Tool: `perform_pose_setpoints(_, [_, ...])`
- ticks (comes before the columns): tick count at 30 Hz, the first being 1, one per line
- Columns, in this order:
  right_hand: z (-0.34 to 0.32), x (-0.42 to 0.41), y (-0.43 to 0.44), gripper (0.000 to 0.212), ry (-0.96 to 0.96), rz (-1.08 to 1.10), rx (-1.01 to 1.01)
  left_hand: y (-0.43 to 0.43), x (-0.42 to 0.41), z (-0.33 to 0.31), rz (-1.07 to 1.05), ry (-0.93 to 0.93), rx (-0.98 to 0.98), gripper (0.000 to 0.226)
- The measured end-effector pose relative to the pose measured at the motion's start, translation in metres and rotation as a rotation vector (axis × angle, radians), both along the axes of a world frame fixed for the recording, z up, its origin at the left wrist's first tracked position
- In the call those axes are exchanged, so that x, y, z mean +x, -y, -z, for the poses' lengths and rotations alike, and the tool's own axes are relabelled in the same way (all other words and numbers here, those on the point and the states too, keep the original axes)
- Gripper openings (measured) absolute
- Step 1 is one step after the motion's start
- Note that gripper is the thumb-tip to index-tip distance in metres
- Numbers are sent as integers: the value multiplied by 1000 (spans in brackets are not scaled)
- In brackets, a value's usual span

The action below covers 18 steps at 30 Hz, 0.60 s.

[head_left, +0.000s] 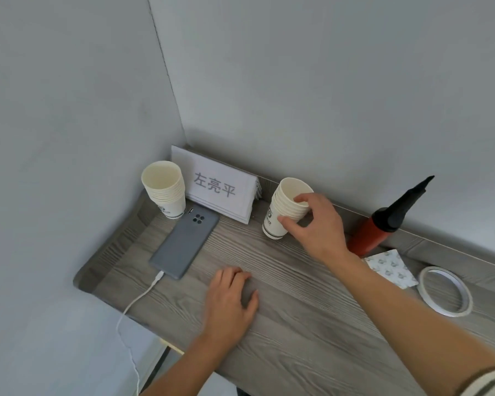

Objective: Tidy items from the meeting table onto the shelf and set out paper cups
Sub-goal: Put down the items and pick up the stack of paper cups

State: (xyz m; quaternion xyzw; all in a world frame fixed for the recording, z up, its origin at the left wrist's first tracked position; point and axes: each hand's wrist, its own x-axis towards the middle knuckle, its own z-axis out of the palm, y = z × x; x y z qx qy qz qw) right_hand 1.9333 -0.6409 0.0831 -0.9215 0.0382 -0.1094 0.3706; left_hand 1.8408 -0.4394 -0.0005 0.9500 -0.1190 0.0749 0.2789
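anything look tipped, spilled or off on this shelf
Nothing is spilled. The right-hand cup stack leans, tilted in the right hand; the other cup stack stands upright in the corner. The phone lies face down, charging.

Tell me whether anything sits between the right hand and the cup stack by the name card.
Nothing visible does: the right hand already has thumb and fingers around the tilted stack of white paper cups on the grey wood-grain shelf.

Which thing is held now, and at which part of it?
The right hand grips the right stack of paper cups around its upper rims. The left hand holds nothing.
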Motion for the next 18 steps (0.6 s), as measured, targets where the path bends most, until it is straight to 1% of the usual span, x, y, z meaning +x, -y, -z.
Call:
perform_pose_setpoints(2, [-6,-9,-1,41,-25,22,148,0,1,0,5,-7,-2,37])
perform_pose_setpoints(4, [-9,-22,2,44,-65,32,252,0,2,-2,10,-30,-22,42])
perform_pose_setpoints(6, [-11,-35,7,50,-114,38,288,0,1,-5,15,-61,-76,50])
perform_pose_setpoints(8, [-12,-49,13,53,-179,39,267,1,0,-11,24,-108,-204,61])
perform_pose_setpoints(10, [-14,-62,15,52,-251,24,278,6,1,-20,58,-190,-353,69])
perform_pose_setpoints(11, [-12,-67,15,50,-282,19,309,11,4,-27,91,-234,-419,69])
perform_pose_setpoints(14, [-4,-78,21,40,-307,47,410,30,10,-47,200,-361,-558,46])
perform_pose_setpoints(16, [-1,-84,30,38,-302,61,422,37,12,-54,246,-463,-570,50])
perform_pose_setpoints(17, [1,-85,30,41,-313,42,427,37,16,-55,261,-521,-558,55])
perform_pose_setpoints(18, [-2,-87,32,46,-337,3,424,39,22,-56,275,-541,-523,58])
